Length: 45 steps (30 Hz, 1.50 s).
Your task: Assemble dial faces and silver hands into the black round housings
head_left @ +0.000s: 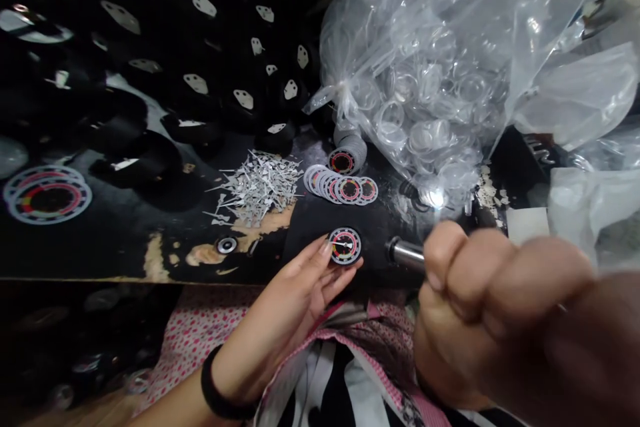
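My left hand (295,297) reaches from the lower left and pinches a small round dial (345,245) with red and black rings, lying near the front edge of the black worktop (125,240). My right hand (490,320) is a closed fist, close to the camera and blurred, wrapped round a metal cylindrical tool (406,253) whose tip points left toward the dial. A fanned row of printed dials (340,187) lies just behind. A heap of small silver pointer hands (257,187) lies to the left of that row.
A large clear plastic bag (440,80) of transparent round covers fills the upper right. Several black cases with white tabs (200,87) are stacked at the back left. A larger printed dial (47,193) lies at the far left. A small metal ring (227,245) sits by worn patches.
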Available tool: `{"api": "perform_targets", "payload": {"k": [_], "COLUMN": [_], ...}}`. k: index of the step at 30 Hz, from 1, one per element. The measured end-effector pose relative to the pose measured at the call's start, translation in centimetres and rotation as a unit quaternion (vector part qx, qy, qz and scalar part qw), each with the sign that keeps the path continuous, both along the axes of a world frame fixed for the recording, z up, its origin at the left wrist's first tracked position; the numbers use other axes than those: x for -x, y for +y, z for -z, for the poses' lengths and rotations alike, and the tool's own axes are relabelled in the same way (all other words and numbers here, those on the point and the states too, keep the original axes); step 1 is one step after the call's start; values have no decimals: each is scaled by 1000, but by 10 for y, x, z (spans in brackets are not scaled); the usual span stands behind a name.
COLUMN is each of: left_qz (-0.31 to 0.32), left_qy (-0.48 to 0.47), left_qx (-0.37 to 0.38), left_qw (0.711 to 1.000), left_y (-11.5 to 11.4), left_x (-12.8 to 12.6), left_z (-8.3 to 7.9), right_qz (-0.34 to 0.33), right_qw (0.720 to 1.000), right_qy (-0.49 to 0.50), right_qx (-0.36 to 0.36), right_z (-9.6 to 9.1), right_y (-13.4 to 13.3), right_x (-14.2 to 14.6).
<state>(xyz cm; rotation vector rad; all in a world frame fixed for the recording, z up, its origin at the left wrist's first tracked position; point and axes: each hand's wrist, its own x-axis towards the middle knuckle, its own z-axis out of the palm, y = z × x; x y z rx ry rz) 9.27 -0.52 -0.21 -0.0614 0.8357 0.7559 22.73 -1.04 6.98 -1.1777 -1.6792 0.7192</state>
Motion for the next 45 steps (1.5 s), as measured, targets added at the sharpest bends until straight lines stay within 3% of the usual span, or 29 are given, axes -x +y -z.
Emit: {"api": "perform_targets", "payload": {"k": [3,6,9,11,13,17,20,23,26,27,28,30,32,35,38,45], "left_qz": [4,18,21,17,13,11,-2,-21,-21,-20,-19,-27,-35,-27,-6,-7], "left_qy": [3,2,4,7,15,23,74,128,136,138,140,147,154,163,170,165], "left_qx": [3,-12,-3,9,22,21,-10,-50,-83,-89,-91,-89,-82,-84,-131,-141], "left_qw": [1000,1000,1000,1000,1000,999,997,990,987,986,986,985,984,983,977,976], "left_y": [-1,0,3,4,5,3,1,4,7,8,9,10,10,8,6,9], "left_x": [-1,-1,1,2,3,6,10,13,11,10,8,5,4,8,15,19], "left_z": [1,0,-3,-5,-7,-3,3,4,-6,-10,-14,-19,-20,-14,-5,-6], "right_qz": [18,-33,-63,4,115,269,307,328,357,340,287,118,14,-14,-17,-5], "right_qw": [997,999,993,981,958,947,945,941,915,913,930,967,970,953,939,942], "right_qy": [-4,16,87,155,188,111,46,-23,-141,-178,-193,-217,-243,-304,-344,-335], "right_qx": [-71,-39,-38,-118,-184,-136,-97,-77,-123,-134,-127,-54,3,2,-26,-31], "right_z": [16,35,32,24,23,49,67,60,37,30,26,22,26,33,33,28], "right_y": [10,24,27,24,20,16,9,-2,-8,-8,-7,-1,7,16,19,22], "right_x": [6,14,7,-12,-40,-101,-130,-134,-104,-89,-73,-41,-17,-1,0,4]}}
